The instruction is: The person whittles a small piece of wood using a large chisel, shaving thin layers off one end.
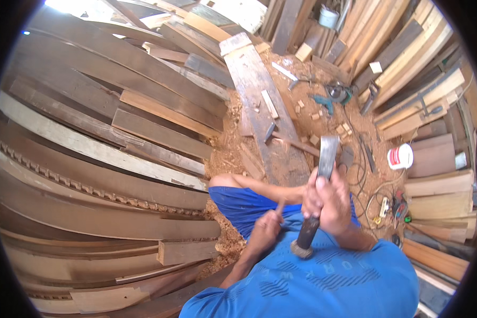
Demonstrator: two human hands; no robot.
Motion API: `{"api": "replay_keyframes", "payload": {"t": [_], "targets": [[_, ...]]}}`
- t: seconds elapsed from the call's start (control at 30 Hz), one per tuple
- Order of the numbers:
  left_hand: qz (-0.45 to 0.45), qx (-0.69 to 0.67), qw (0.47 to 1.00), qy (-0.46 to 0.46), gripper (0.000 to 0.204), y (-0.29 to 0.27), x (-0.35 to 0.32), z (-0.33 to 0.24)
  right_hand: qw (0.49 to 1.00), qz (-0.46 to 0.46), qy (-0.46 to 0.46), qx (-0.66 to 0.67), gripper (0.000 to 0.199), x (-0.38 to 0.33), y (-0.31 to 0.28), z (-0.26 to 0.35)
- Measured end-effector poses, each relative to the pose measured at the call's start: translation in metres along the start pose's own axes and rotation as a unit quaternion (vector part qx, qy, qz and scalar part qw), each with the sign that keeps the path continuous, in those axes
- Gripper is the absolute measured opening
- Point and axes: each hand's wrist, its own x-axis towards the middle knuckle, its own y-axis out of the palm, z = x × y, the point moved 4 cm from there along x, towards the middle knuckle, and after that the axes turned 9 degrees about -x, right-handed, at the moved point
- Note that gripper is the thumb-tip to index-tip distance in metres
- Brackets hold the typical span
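My right hand [335,204] is wrapped round a flat steel chisel [328,155] with a dark round handle, edge up, before my chest; I'd keep a firm grip and every finger clear of that edge. My left hand [267,225] is curled near my lap, one finger raised; I can't tell whether it pinches anything. Farther off, a wooden-handled hammer [297,143] lies across a long, scuffed wooden plank [254,69], amid crumbly tan shavings [221,161]. Long brown timber boards [116,217] fill the left.
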Motion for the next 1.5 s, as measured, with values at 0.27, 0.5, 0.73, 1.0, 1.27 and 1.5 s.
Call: {"api": "replay_keyframes", "payload": {"t": [0.27, 0.5, 0.73, 1.0, 1.27, 1.5], "targets": [[0.146, -0.414, 0.896, 0.066, 0.031, -0.024, 0.073, -0.092, 0.972, 0.070, 0.200, 0.098, 0.017, 0.025, 0.041, -0.056], [-0.024, -0.249, 0.956, 0.151, 0.022, -0.033, 0.077, -0.089, 0.951, 0.149, 0.247, 0.113, 0.016, 0.000, 0.057, -0.065], [0.012, -0.246, 0.958, 0.147, 0.029, -0.024, 0.056, -0.084, 0.965, 0.147, 0.211, 0.051, 0.016, -0.008, 0.053, -0.054], [0.015, -0.342, 0.939, 0.003, 0.032, -0.010, 0.028, -0.004, 0.994, 0.020, 0.108, 0.005, 0.016, 0.012, 0.005, -0.021], [-0.044, -0.319, 0.936, 0.144, 0.024, -0.026, 0.084, -0.101, 0.951, 0.135, 0.254, 0.116, 0.015, 0.020, 0.053, -0.060], [-0.037, -0.110, 0.973, 0.200, 0.027, -0.024, 0.060, -0.099, 0.960, 0.148, 0.228, 0.070, 0.018, 0.001, 0.049, -0.058]]}}
